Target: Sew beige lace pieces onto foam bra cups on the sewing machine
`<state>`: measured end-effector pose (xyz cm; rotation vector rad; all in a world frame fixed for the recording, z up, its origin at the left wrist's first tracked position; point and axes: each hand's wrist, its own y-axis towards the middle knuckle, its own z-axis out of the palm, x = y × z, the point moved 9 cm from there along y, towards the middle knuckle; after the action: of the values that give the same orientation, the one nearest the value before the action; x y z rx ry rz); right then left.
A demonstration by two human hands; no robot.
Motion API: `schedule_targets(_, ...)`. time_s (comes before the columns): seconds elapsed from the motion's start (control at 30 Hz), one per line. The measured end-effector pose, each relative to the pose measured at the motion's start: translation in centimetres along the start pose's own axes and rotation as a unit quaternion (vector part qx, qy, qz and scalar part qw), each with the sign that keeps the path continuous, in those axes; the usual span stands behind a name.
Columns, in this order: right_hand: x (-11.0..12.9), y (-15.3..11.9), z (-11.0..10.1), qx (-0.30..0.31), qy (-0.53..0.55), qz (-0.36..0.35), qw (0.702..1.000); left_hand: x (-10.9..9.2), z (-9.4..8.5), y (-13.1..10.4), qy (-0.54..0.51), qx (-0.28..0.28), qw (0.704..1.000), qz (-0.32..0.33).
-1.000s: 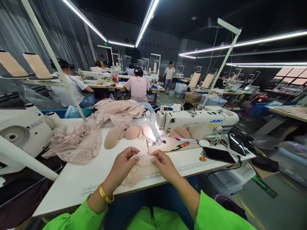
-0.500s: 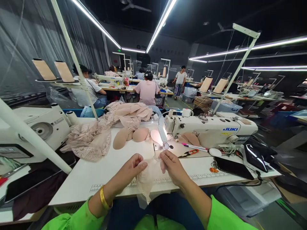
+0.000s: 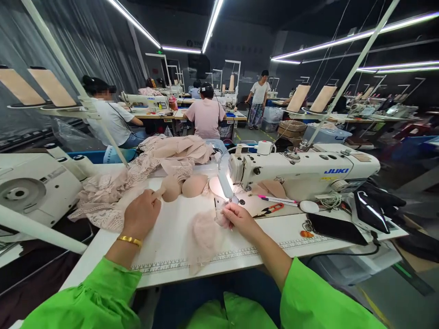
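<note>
My left hand [image 3: 142, 214] reaches to the left side of the table, its fingers closed at the edge of a beige bra cup [image 3: 171, 188]. The fingertips are partly hidden. Another bra cup [image 3: 194, 185] lies just to the right. Near the sewing machine's needle area, my right hand [image 3: 238, 219] pinches the upper corner of a sheer pale-pink piece of fabric [image 3: 206, 235]. This fabric spreads over the tabletop toward the front edge, across the printed ruler [image 3: 164, 266]. Under the machine lamp a further cup [image 3: 216, 186] is brightly lit.
The white sewing machine [image 3: 308, 176] stands at the right. Orange-handled thread snips [image 3: 274, 209], pens [image 3: 277, 199] and a black phone [image 3: 336, 228] lie before it. A lace pile [image 3: 103, 196] covers the left back. Thread cones [image 3: 298, 98] stand behind; several people sit or stand farther off.
My left hand has let go of the sheer fabric and moved left to the bra cups. My right hand keeps its pinch, and the fabric now lies flatter on the table. The view has shifted.
</note>
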<state>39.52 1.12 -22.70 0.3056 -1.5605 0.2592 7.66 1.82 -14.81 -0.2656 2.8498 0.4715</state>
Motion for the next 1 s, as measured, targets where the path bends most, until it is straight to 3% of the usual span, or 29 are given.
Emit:
schedule_targets(0.07,0.1,0.1,-0.2,-0.009,-0.018,-0.008,1.000,-0.6,-1.6,-1.0,-0.057,-0.010,0.998,-0.022)
schedule_targets(0.13,0.2,0.1,-0.4,-0.018,-0.027,-0.015,0.999,-2.6,-2.2,-2.2,-0.167,0.016,0.986,-0.008)
schedule_targets(0.27,-0.1,0.0,-0.4,-0.014,0.034,-0.011,0.999,-8.9,-0.4,-5.1,-0.320,0.147,0.934,0.057)
schedule_targets(0.37,-0.2,-0.3,0.0,0.001,0.069,-0.005,0.998,-11.9,1.6,-6.3,-0.326,0.195,0.922,0.079)
schedule_targets(0.53,1.0,-1.0,0.3,-0.016,0.015,-0.028,0.999,-13.2,3.4,-6.7,-0.233,0.210,0.941,0.131)
schedule_targets(0.6,1.8,-1.5,0.7,-0.018,-0.022,-0.032,0.999,-13.4,2.5,-6.8,-0.196,0.187,0.947,0.173)
schedule_targets(0.7,4.0,-3.1,2.3,0.027,-0.146,-0.057,0.987,-14.1,0.0,-7.4,-0.209,0.159,0.938,0.228)
schedule_targets(0.77,6.2,-4.6,3.4,0.065,-0.258,-0.116,0.957,-15.7,-1.0,-8.5,-0.244,0.210,0.903,0.284)
schedule_targets(0.83,8.1,-5.8,4.4,0.118,-0.334,-0.189,0.916,-17.4,-0.6,-9.9,-0.271,0.326,0.842,0.335)
schedule_targets(0.9,9.2,-6.4,4.7,0.168,-0.378,-0.246,0.877,-18.3,0.1,-11.0,-0.303,0.441,0.769,0.350)
schedule_targets(0.97,10.4,-6.7,4.6,0.187,-0.413,-0.317,0.833,-18.6,0.2,-11.4,-0.354,0.500,0.711,0.346)
schedule_targets(1.0,11.1,-6.8,4.3,0.168,-0.430,-0.352,0.814,-18.6,0.3,-11.5,-0.371,0.511,0.695,0.343)
